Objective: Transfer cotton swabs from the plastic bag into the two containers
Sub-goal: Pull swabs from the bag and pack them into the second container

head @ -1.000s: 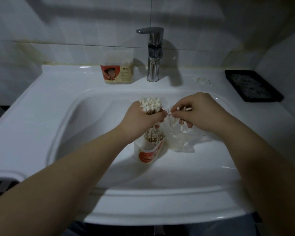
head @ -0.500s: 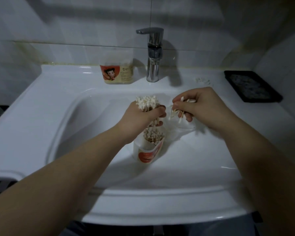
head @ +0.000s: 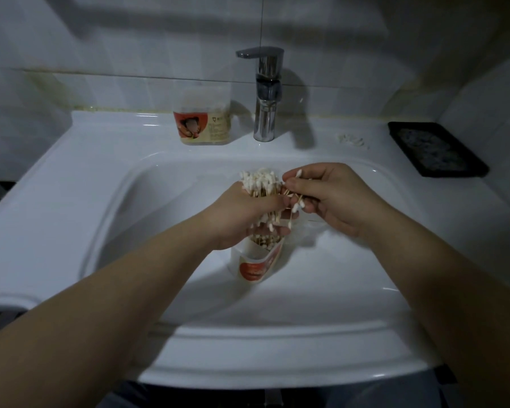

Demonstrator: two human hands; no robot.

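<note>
The right hand (head: 330, 195) has come up and across from the plastic bag (head: 309, 234), where it was a second ago. It now meets the left hand (head: 242, 213) and presses the few swabs (head: 297, 201) pinched in its fingertips against the bundle of cotton swabs (head: 259, 184). The left hand's fingers stay curled tight round that bundle, just above the near container (head: 255, 266). By my reading the person is collecting a handful before loading (the bag looks almost emptied), so dropping the bundle into the container should come next.

The near container stands in the basin, a pale plastic tub with a red label, already packed with swabs standing on end. The swabs are thin wooden sticks with fluffy white tips, which slip and splay easily. The bag is clear, limp film lying crumpled beneath the right hand. The sink (head: 336, 290) is smooth, glossy white ceramic with rounded walls. On the ledge behind it, the second container (head: 202, 119) has a translucent lid on. Beside it rises a chrome faucet (head: 265, 113). A few loose swabs (head: 352, 139) lie near a black tray (head: 436, 148).
</note>
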